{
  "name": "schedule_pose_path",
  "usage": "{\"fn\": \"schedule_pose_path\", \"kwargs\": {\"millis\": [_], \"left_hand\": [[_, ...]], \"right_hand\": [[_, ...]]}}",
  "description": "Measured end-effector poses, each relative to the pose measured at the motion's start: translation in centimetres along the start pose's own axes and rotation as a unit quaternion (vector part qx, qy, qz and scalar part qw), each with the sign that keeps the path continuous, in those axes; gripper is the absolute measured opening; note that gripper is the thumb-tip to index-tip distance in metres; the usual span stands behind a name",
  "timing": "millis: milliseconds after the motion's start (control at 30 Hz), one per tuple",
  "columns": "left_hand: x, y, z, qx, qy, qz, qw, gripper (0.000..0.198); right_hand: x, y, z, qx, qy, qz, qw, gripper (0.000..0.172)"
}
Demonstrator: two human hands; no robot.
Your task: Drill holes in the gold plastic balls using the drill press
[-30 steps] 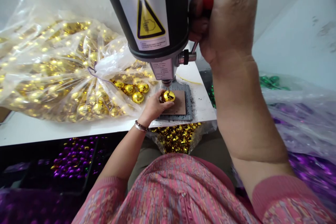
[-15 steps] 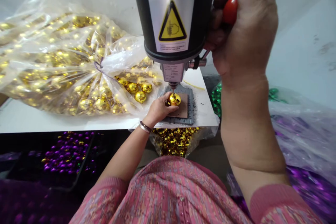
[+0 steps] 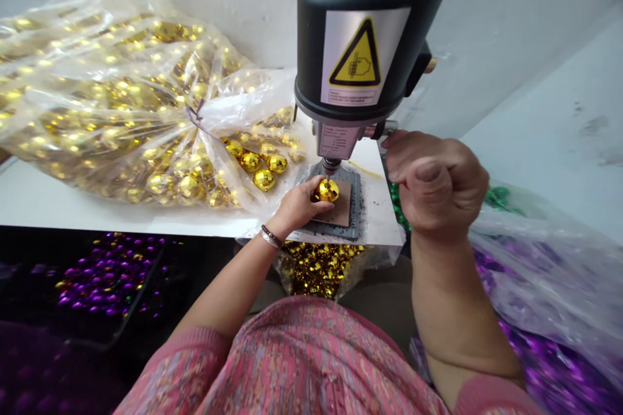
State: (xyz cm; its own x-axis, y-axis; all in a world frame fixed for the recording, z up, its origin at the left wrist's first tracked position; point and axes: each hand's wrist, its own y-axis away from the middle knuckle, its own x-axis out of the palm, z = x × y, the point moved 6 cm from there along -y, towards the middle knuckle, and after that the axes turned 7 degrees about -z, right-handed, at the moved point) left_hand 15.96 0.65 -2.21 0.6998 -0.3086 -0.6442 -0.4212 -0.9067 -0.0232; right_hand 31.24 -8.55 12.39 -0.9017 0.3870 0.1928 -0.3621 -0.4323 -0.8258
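My left hand (image 3: pixel 298 205) holds a gold mirrored ball (image 3: pixel 328 190) down on a brown pad (image 3: pixel 342 203), directly under the bit of a black bench drill (image 3: pixel 365 45). The bit's tip meets the top of the ball. The pad lies on a grey perforated base plate (image 3: pixel 351 228). My right hand (image 3: pixel 437 185) is a closed fist beside the drill column, just above the table, holding nothing visible. The red lever knob is out of sight.
A large clear bag of gold balls (image 3: pixel 111 104) lies on the white table (image 3: pixel 374 224) left of the drill. Below the table edge are gold pieces in plastic (image 3: pixel 318 269), purple beads (image 3: pixel 109 275), and a bag of purple balls (image 3: pixel 545 272).
My right hand has let go of the red knob and dropped to a fist beside the drill. My left hand still holds the ball under the bit. The view has shifted slightly.
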Motion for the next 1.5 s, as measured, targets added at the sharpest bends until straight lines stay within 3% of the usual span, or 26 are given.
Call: {"fn": "schedule_pose_path", "kwargs": {"millis": [167, 433, 867, 967, 1033, 1133, 1167, 1233, 1367, 1500], "left_hand": [[0.1, 0.1, 0.0, 0.01, 0.01, 0.005, 1.0, 0.066], [0.2, 0.2, 0.4, 0.007, 0.007, 0.001, 1.0, 0.066], [0.2, 0.5, 0.2, -0.005, -0.006, 0.015, 1.0, 0.067], [0.3, 0.4, 0.4, 0.0, 0.007, 0.008, 1.0, 0.068], [0.4, 0.3, 0.5, 0.0, 0.016, -0.002, 1.0, 0.068], [0.4, 0.4, 0.4, 0.003, 0.027, -0.008, 1.0, 0.065], [0.3, 0.5, 0.3, 0.008, 0.033, -0.008, 0.999, 0.064], [0.2, 0.9, 0.2, 0.022, 0.052, -0.011, 0.998, 0.061], [-0.6, 2.7, 0.1, 0.067, 0.092, -0.03, 0.993, 0.058], [-1.7, 5.4, 0.7, 0.08, 0.099, -0.041, 0.991, 0.059]], "right_hand": [[0.0, 0.6, -0.1, -0.063, -0.028, 0.011, 0.998, 0.019], [-0.1, 1.7, -0.2, -0.137, -0.002, 0.01, 0.991, 0.027], [-0.4, 3.3, -0.8, -0.136, 0.039, -0.038, 0.989, 0.034], [0.1, 2.3, -0.1, -0.127, 0.033, -0.053, 0.99, 0.038], [0.7, 0.4, 0.5, -0.105, 0.032, -0.08, 0.991, 0.042], [1.0, -3.5, -0.1, 0.053, 0.044, -0.192, 0.979, 0.051], [1.3, -4.6, -0.5, 0.114, 0.027, -0.205, 0.972, 0.051], [1.9, -6.5, -0.9, 0.164, 0.012, -0.202, 0.966, 0.05], [2.3, -7.6, -1.5, 0.206, -0.017, -0.188, 0.96, 0.044], [2.3, -7.2, -1.5, 0.202, -0.025, -0.178, 0.963, 0.04]]}}
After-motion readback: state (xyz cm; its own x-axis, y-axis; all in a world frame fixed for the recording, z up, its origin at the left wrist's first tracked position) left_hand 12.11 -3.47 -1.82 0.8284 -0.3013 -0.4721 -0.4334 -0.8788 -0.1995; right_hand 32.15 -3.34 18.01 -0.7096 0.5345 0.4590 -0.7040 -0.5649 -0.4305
